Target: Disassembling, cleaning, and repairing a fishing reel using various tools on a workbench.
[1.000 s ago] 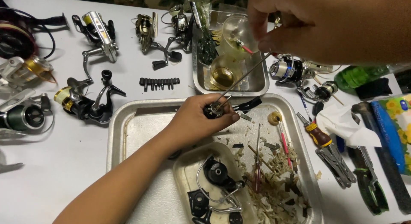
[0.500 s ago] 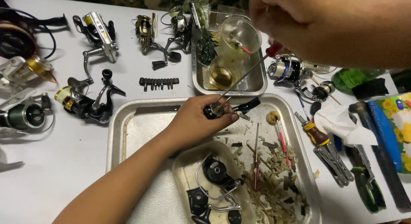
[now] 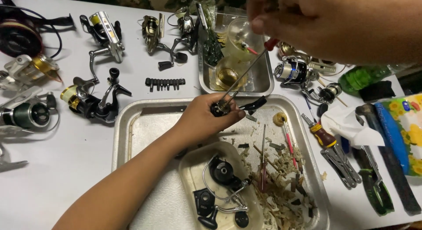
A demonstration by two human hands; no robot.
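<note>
Here: left hand (image 3: 200, 120) fingers pinching one black reel part (image 3: 222, 107); right hand (image 3: 316, 23) fingers pinching one screwdriver (image 3: 246, 71).

I see a large metal tray (image 3: 132, 124) at the near centre of the table (image 3: 52, 177), with a shallow plastic dish (image 3: 189, 168) of reel parts (image 3: 222, 170) in its near part and a screwdriver (image 3: 263, 162) lying to the right of the dish among paper scraps (image 3: 281, 199). My left hand (image 3: 206, 118) rests over the tray's far edge, gripping a reel body (image 3: 222, 107). My right hand (image 3: 316, 23) is far right, holding a long thin tool (image 3: 246, 71) that slants down into that body. Behind the tray sits a smaller metal pan (image 3: 263, 76) (a clear cup (image 3: 239, 36) stands in it). Spinning reels (image 3: 94, 100) lie left and far left; a row of bits (image 3: 165, 83) lies between them and the pan. Pliers (image 3: 343, 162) lie right of the tray.
</note>
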